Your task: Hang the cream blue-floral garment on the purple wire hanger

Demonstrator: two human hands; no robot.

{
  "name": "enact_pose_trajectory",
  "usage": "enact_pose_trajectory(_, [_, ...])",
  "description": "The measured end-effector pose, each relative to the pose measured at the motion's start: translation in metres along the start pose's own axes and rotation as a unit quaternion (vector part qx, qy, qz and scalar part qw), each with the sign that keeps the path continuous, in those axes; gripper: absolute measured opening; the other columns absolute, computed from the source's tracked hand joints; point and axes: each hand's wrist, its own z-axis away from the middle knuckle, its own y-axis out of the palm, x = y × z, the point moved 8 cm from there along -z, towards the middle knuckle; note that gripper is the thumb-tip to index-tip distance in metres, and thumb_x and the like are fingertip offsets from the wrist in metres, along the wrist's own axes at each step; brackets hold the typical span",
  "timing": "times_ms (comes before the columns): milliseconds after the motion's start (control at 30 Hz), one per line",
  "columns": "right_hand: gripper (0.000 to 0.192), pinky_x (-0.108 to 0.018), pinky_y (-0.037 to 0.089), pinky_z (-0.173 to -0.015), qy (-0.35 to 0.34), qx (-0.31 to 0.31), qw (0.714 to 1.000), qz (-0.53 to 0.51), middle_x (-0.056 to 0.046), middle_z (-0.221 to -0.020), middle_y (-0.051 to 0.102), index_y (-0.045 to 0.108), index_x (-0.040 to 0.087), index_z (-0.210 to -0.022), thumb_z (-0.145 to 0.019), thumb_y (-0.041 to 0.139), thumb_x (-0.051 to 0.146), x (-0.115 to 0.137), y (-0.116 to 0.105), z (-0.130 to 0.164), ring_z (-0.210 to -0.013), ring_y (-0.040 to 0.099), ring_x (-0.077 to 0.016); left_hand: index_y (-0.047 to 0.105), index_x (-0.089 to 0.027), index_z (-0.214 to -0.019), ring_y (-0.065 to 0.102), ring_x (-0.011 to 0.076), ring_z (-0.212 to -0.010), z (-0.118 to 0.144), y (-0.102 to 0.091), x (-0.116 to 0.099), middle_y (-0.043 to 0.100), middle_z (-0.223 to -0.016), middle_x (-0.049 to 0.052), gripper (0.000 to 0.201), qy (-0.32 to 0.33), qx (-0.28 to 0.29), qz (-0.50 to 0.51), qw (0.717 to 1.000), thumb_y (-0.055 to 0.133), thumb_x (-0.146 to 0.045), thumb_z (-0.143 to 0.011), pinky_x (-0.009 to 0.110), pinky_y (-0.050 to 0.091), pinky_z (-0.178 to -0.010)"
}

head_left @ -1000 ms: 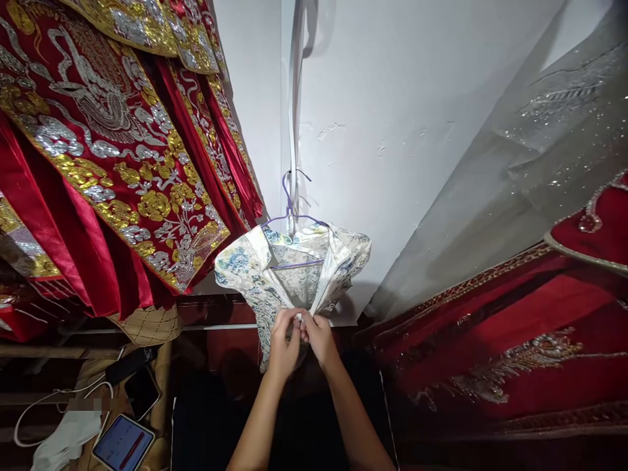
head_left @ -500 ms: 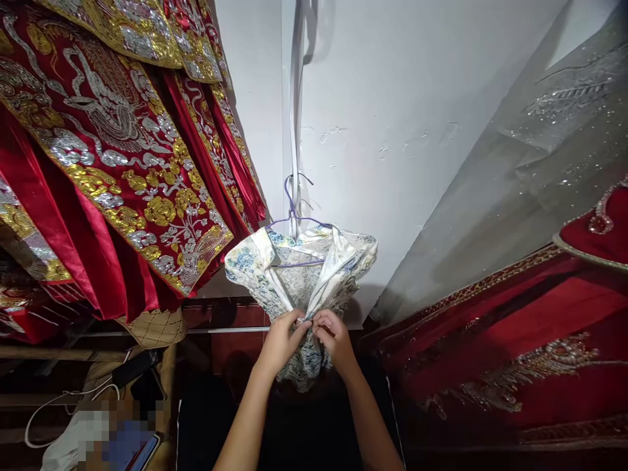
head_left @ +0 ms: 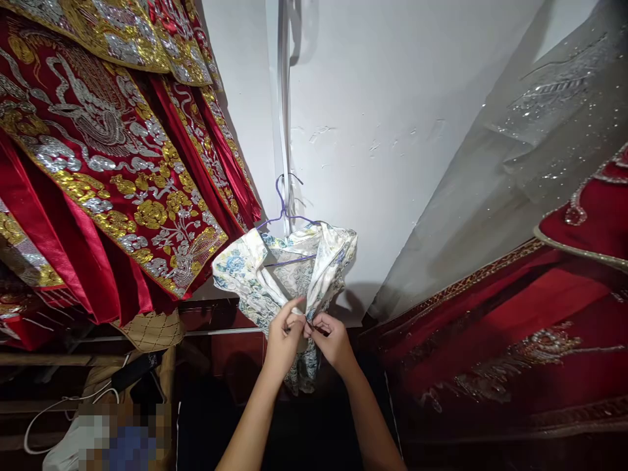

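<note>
A white garment with a blue floral print [head_left: 255, 271] hangs on a purple wire hanger [head_left: 282, 203] against the white wall. My left hand [head_left: 283, 337] pinches the left front edge of the garment just below the collar. Close beside it, my right hand [head_left: 335, 339] pinches the right front edge. The two edges meet between my fingertips, which touch each other there. The lower part of the garment hangs bunched behind my hands.
Red robes with gold and silver embroidery [head_left: 108, 170] hang at the left. More red embroidered cloth [head_left: 515, 333] and a grey sparkly sheer fabric [head_left: 540, 131] fill the right. At the lower left sit a woven basket [head_left: 150, 330], white cables [head_left: 49, 409] and a dark phone [head_left: 130, 369].
My hands have risen slightly along the garment's front and drawn the two edges closer together. The right shoulder of the garment has folded inward. The view has shifted a little.
</note>
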Motion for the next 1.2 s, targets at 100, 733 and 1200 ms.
enact_pose_trajectory(100, [0.03, -0.028, 0.045, -0.062, 0.002, -0.028, 1.0, 0.014, -0.002, -0.064, 0.062, 0.058, 0.018, -0.068, -0.082, 0.071, 0.041, -0.01, 0.003, 0.003, -0.063, 0.057, -0.0172, 0.049, -0.023, -0.132, 0.057, 0.0169, -0.056, -0.002, 0.0, 0.014, 0.068, -0.073, 0.001, 0.046, -0.03, -0.036, 0.093, 0.995, 0.057, -0.038, -0.089, 0.032, 0.047, -0.062])
enact_pose_trajectory(733, [0.022, -0.029, 0.041, -0.059, -0.012, -0.031, 0.999, 0.016, -0.002, -0.073, 0.06, 0.061, 0.02, -0.087, -0.086, 0.065, 0.042, 0.01, 0.017, 0.007, -0.067, 0.055, -0.0185, 0.04, -0.024, -0.104, 0.064, 0.0116, -0.051, -0.101, -0.034, -0.161, 0.065, -0.067, -0.004, 0.03, 0.194, -0.04, 0.156, 0.968, 0.062, -0.02, -0.083, 0.018, 0.043, -0.048])
enact_pose_trajectory(1200, [0.031, -0.025, 0.037, -0.052, -0.203, -0.003, 0.968, 0.146, 0.003, -0.069, 0.059, 0.063, 0.024, -0.12, -0.091, 0.058, 0.037, 0.169, -0.001, -0.096, -0.052, 0.046, -0.0117, 0.039, -0.029, -0.127, 0.042, 0.0067, -0.047, -0.068, -0.03, -0.144, 0.055, -0.071, -0.005, 0.036, 0.228, -0.028, 0.047, 0.972, 0.053, -0.027, -0.093, 0.018, 0.034, -0.048])
